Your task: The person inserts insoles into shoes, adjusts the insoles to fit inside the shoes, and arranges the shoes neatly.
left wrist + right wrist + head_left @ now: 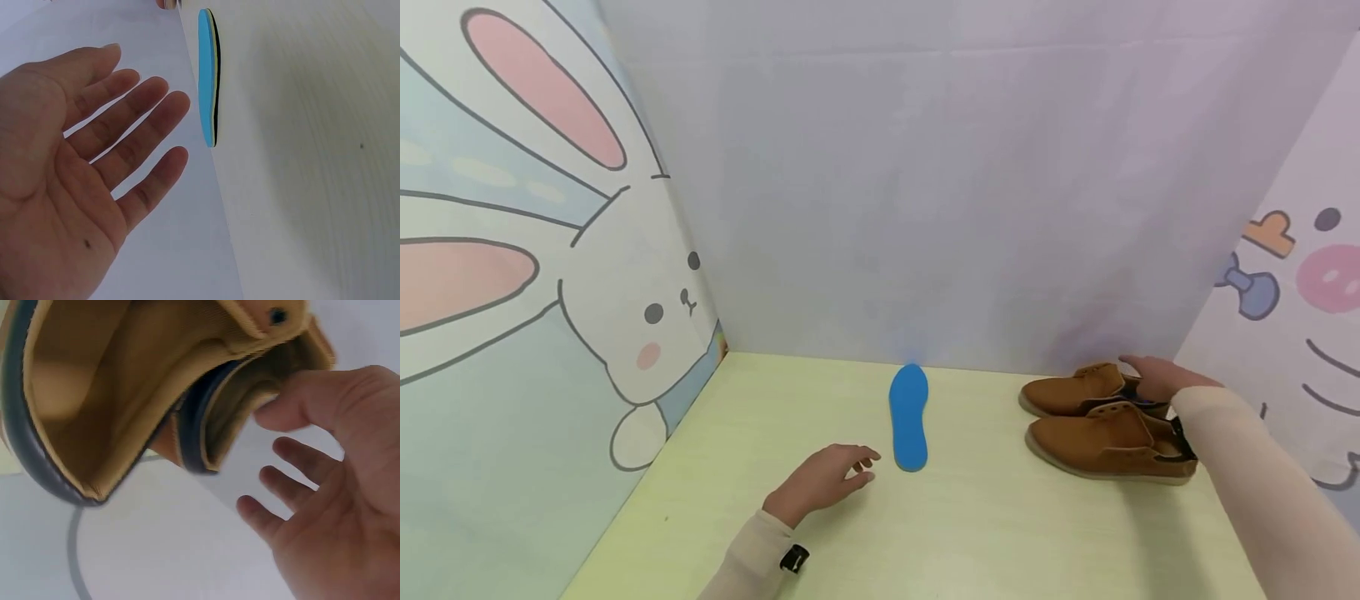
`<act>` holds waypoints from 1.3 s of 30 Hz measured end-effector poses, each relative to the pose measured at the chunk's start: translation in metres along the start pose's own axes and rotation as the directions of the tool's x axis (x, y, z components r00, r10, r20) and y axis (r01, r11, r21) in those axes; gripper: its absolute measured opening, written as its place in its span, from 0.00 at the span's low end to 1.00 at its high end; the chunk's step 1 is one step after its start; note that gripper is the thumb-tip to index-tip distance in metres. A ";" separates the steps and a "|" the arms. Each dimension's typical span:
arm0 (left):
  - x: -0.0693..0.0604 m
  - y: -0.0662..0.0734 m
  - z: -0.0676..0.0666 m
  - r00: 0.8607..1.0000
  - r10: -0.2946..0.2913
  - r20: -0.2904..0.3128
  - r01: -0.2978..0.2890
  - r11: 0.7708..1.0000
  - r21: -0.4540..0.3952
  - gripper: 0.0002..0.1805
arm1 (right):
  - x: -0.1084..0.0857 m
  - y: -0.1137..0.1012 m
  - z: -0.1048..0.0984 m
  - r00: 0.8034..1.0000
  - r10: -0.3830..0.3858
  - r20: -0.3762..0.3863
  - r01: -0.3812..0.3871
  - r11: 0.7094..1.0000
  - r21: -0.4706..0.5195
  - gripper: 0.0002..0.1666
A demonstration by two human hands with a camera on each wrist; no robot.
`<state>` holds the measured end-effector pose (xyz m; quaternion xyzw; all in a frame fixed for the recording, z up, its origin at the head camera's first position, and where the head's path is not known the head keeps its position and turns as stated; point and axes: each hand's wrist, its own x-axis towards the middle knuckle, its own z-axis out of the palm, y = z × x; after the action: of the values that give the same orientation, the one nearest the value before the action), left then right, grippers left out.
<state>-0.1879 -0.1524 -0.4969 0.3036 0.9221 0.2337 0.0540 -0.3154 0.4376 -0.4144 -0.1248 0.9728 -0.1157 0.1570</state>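
A blue insole (910,417) lies flat on the pale table, its narrower end toward me. Just left of it my left hand (823,483) hovers with relaxed, slightly bent fingers and holds nothing. The left wrist view shows the insole (206,78) beyond the fingertips, with a thin layered edge. At the right, two brown lace-less shoes stand side by side, toes to the left: a near shoe (1086,437) and a far shoe (1063,393). My right hand (1165,379) is at the far shoe's heel opening. In the right wrist view, its thumb (290,409) is by that shoe's collar (212,425); contact is unclear.
A plain greyish cloth wall (880,208) rises behind the table (977,517). A rabbit-printed panel (617,317) stands on the left, and another cartoon panel (1300,350) is close beside the shoes on the right.
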 end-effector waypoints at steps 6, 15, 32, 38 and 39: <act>-0.003 -0.001 0.001 1.000 0.001 -0.019 -0.001 1.000 0.004 0.18 | -0.019 -0.027 0.001 0.968 -0.147 -0.204 0.135 0.988 -0.071 0.32; -0.003 0.001 -0.001 0.999 0.024 -0.041 -0.025 1.000 -0.007 0.17 | -0.043 -0.048 0.024 0.923 -0.241 -0.300 0.216 0.970 -0.115 0.52; -0.011 0.000 -0.002 0.999 0.028 -0.045 -0.029 0.999 -0.024 0.17 | -0.061 -0.037 0.077 0.922 -0.226 -0.314 0.192 0.972 -0.137 0.56; -0.012 0.001 0.000 0.998 0.034 -0.047 -0.036 0.999 -0.039 0.17 | -0.059 -0.028 0.079 0.910 -0.235 -0.342 0.192 0.969 -0.153 0.62; -0.013 0.001 0.000 0.998 0.034 -0.050 -0.036 0.999 -0.040 0.17 | -0.058 -0.026 0.079 0.909 -0.228 -0.348 0.184 0.971 -0.155 0.63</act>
<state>-0.1769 -0.1586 -0.4970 0.3126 0.9128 0.2607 0.0332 -0.2304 0.4144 -0.4645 -0.2125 0.9714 -0.0947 -0.0464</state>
